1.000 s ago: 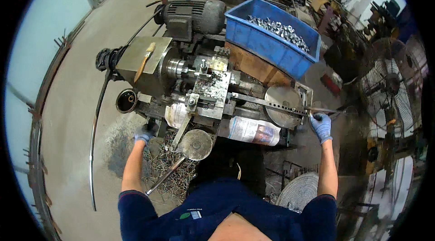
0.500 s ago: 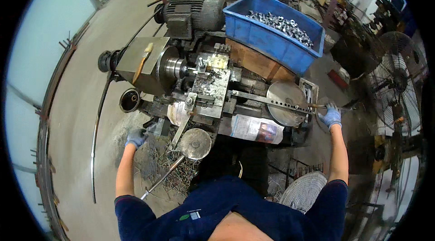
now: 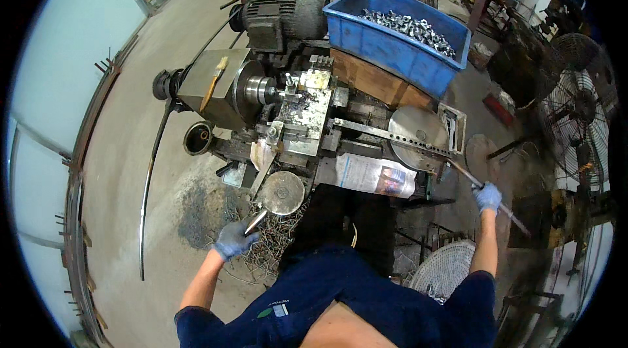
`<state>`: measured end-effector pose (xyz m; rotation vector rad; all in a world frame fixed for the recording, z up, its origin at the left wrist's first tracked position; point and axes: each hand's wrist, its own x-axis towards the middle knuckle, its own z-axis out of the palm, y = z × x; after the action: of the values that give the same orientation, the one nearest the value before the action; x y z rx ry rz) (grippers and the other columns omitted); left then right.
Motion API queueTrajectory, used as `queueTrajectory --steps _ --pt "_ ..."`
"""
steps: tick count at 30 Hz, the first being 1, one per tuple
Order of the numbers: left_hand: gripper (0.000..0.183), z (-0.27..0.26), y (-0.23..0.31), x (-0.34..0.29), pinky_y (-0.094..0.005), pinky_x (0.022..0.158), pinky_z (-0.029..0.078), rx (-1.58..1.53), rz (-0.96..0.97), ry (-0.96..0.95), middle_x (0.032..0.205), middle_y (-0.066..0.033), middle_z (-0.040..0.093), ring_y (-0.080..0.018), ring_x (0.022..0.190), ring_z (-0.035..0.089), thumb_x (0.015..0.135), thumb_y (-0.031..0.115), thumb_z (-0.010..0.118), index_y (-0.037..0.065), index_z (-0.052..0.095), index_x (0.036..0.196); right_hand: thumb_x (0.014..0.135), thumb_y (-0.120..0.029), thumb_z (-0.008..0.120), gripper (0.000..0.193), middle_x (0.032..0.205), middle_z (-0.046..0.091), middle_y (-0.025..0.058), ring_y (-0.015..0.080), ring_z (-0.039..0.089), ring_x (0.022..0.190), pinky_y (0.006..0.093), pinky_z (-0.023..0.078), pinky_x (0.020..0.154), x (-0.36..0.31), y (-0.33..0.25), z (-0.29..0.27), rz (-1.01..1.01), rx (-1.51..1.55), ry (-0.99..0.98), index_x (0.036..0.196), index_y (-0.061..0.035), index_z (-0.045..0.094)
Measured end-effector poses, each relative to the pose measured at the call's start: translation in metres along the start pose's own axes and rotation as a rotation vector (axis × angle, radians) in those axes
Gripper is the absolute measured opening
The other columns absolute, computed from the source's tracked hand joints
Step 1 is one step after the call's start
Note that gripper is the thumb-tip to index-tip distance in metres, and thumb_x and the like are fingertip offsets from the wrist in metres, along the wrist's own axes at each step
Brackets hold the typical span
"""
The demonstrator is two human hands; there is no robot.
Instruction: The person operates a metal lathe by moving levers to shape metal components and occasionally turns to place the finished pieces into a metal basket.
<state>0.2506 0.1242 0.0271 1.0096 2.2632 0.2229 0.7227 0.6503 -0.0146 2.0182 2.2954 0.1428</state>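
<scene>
My left hand (image 3: pixel 235 241), in a blue-grey glove, is closed around a lever handle (image 3: pixel 257 220) that runs down and left from a round metal disc (image 3: pixel 282 192) at the near side of a small lathe. My right hand (image 3: pixel 487 197), gloved alike, grips a long metal lever (image 3: pixel 466 173) at the lathe's right end. That lever slants down to the right past my fingers. Between my hands lies the greasy tool slide (image 3: pixel 306 112), strewn with metal chips. To its left is the shiny chuck (image 3: pixel 260 91), with a small workpiece too blurred to name.
A blue bin (image 3: pixel 392 50) full of small metal parts stands behind the lathe, beside the motor (image 3: pixel 281 21). A brush (image 3: pixel 214 83) rests on the headstock. Curly metal shavings (image 3: pixel 268 243) cover the floor below. At right stands a large fan (image 3: pixel 579 112).
My left hand has come right and down from beside the lathe onto the disc's handle. My right hand has pulled its lever toward me, and the lever now slants.
</scene>
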Motion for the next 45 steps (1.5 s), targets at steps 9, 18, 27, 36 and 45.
queueTrajectory --steps 9,18,27,36,45 --pt "0.026 0.019 -0.023 0.017 -0.0469 0.068 0.046 0.061 0.106 0.104 0.078 -0.0221 0.061 -0.0405 0.076 0.059 0.075 0.029 0.064 0.008 0.064 0.09 0.072 -0.057 0.059 0.048 0.085 0.066 0.0155 0.0336 0.064 0.082 0.0422 0.05 0.074 -0.096 -0.023 -0.002 0.158 0.15 -0.058 0.085 -0.0121 0.067" --pt "0.022 0.006 -0.003 0.011 -0.045 0.065 0.047 0.029 0.122 0.13 0.077 -0.0203 0.061 -0.0383 0.073 0.06 0.072 0.026 0.063 0.009 0.064 0.086 0.072 -0.054 0.063 0.042 0.084 0.067 0.0133 0.0334 0.064 0.077 0.041 0.051 0.069 -0.095 -0.025 0.013 0.112 0.145 0.055 0.087 -0.0147 0.068" --pt "0.026 0.012 -0.012 0.011 -0.0472 0.066 0.046 0.107 0.052 0.0 0.079 -0.0213 0.062 -0.0405 0.076 0.059 0.073 0.028 0.062 0.009 0.063 0.091 0.086 -0.051 0.048 0.052 0.121 0.054 0.0158 0.0363 0.044 0.119 0.0518 0.031 0.101 0.066 -0.047 -0.024 0.071 -0.052 0.145 0.114 -0.008 0.059" --pt "0.047 0.015 -0.105 0.043 -0.0331 0.071 0.048 -0.505 0.168 -0.147 0.084 -0.0109 0.066 -0.0172 0.078 0.059 0.081 0.042 0.065 0.0 0.062 0.103 0.077 -0.045 0.062 0.071 0.139 0.039 0.0191 0.0329 0.032 0.131 0.0432 0.02 0.11 0.055 -0.102 0.012 -0.268 0.04 0.327 0.13 -0.0018 0.044" --pt "0.052 -0.045 -0.194 0.177 -0.0434 0.081 0.048 0.372 -0.03 0.383 0.106 -0.0207 0.062 -0.0368 0.095 0.06 0.081 0.041 0.055 0.005 0.055 0.119 0.072 -0.042 0.069 0.051 0.107 0.062 0.0196 0.0335 0.057 0.103 0.0383 0.043 0.092 -0.097 -0.071 0.042 -0.095 0.42 0.072 0.104 -0.0025 0.065"
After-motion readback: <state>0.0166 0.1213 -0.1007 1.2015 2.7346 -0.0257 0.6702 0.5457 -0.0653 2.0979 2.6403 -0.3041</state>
